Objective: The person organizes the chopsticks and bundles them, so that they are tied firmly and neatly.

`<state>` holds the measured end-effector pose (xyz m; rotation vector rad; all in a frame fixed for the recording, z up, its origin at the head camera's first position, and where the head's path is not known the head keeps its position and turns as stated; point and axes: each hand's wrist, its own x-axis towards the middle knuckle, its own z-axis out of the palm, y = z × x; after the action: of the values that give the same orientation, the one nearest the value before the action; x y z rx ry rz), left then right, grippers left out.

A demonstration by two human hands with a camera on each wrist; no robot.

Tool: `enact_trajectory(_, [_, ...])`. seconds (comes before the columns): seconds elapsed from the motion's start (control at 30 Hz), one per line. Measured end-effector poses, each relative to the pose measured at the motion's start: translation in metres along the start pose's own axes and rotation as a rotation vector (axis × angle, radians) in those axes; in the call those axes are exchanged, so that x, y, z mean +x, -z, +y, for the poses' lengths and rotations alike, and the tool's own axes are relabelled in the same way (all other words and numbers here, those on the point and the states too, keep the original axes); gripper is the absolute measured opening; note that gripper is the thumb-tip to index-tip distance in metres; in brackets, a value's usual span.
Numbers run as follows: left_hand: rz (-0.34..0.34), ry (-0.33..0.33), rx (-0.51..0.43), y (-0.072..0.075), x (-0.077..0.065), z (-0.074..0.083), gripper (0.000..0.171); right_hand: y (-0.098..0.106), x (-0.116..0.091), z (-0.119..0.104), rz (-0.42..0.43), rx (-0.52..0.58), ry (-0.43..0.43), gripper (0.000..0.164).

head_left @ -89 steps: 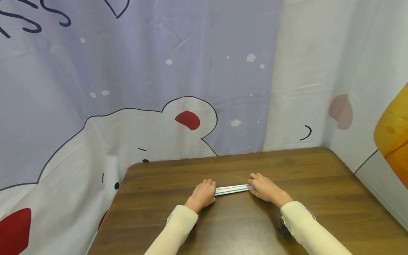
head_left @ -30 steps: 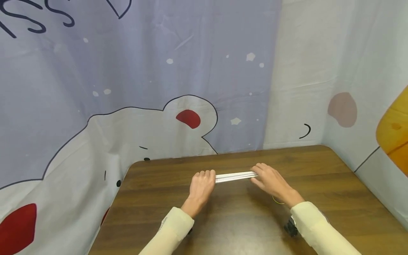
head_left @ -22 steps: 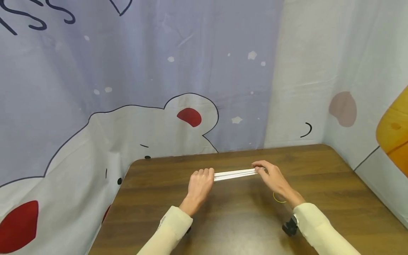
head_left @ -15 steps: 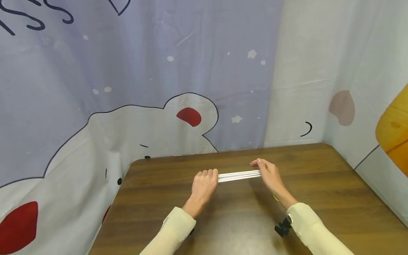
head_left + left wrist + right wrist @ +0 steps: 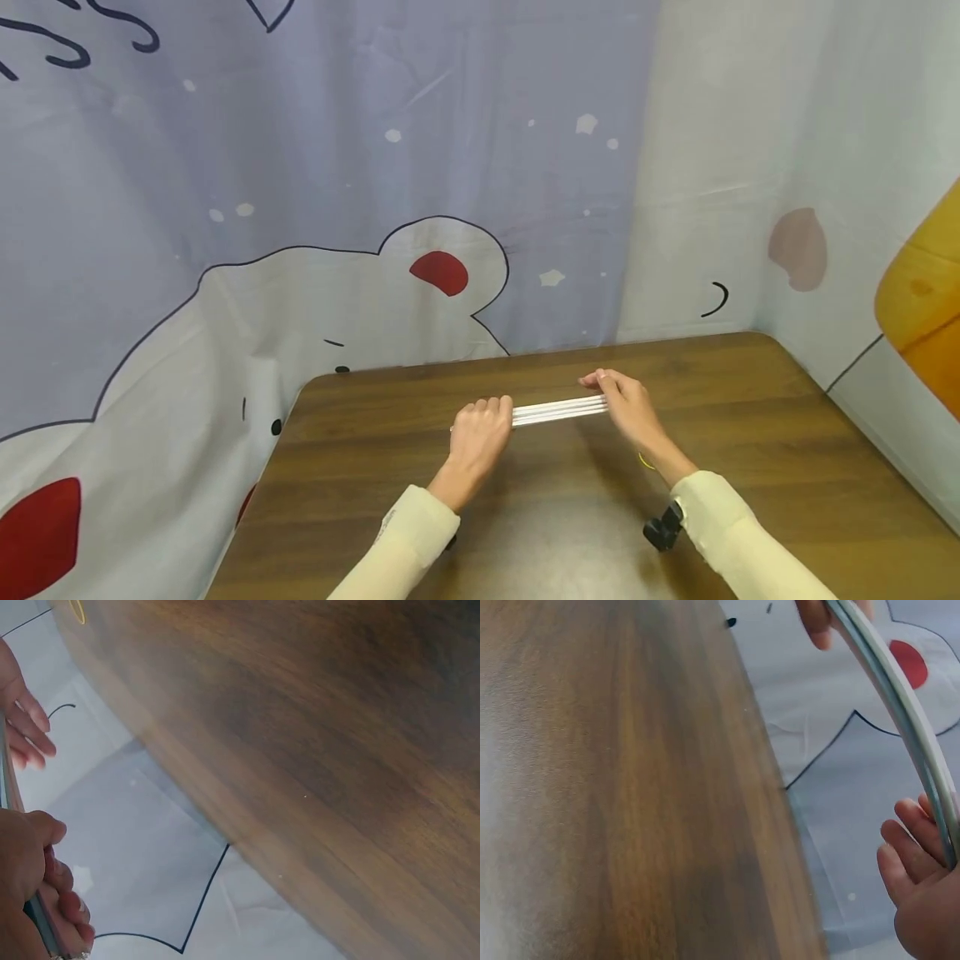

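A bundle of several long, thin rods (image 5: 561, 410), white from above, is held up over the table, nearly level. Teal and pinkish sides show on the rods (image 5: 907, 712) in the right wrist view; their exact kind is unclear. My left hand (image 5: 480, 435) grips the left end with fingers curled round it. At the other end, my right hand (image 5: 628, 407) has its palm against the rod tips, its fingers (image 5: 909, 847) loosely extended and not wrapped round them. A thin yellow ring, like a rubber band (image 5: 646, 462), lies on the table beneath the right wrist.
The brown wooden table (image 5: 555, 517) has rounded far corners. A printed curtain (image 5: 420, 167) hangs directly behind its far edge and along the right side. A black wrist camera (image 5: 663, 527) hangs below the right sleeve.
Both hands have lifted the rods off the tabletop. My right hand has loosened its grip and turned, palm to the rod ends. The yellow ring has come into sight.
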<state>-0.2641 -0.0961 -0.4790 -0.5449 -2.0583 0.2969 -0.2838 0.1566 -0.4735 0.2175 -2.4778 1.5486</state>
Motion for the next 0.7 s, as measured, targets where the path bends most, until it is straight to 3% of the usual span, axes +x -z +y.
enact_trajectory(0.2, [0.064, 0.005, -0.011, 0.005, 0.001, 0.001, 0.027, 0.0, 0.001, -0.005, -0.023, 0.175, -0.01, 0.052])
enact_trajectory(0.37, [0.043, -0.002, -0.002, 0.007, 0.009, 0.003, 0.029, 0.001, 0.002, -0.011, -0.047, 0.285, -0.006, 0.05])
enact_trajectory(0.5, [0.022, -0.001, -0.006, 0.006, 0.012, -0.001, 0.027, 0.003, 0.001, -0.014, -0.049, 0.202, -0.007, 0.045])
enact_trajectory(0.7, [0.017, 0.019, -0.04, 0.004, 0.005, -0.007, 0.024, 0.0, -0.003, -0.013, -0.037, -0.058, -0.034, 0.044])
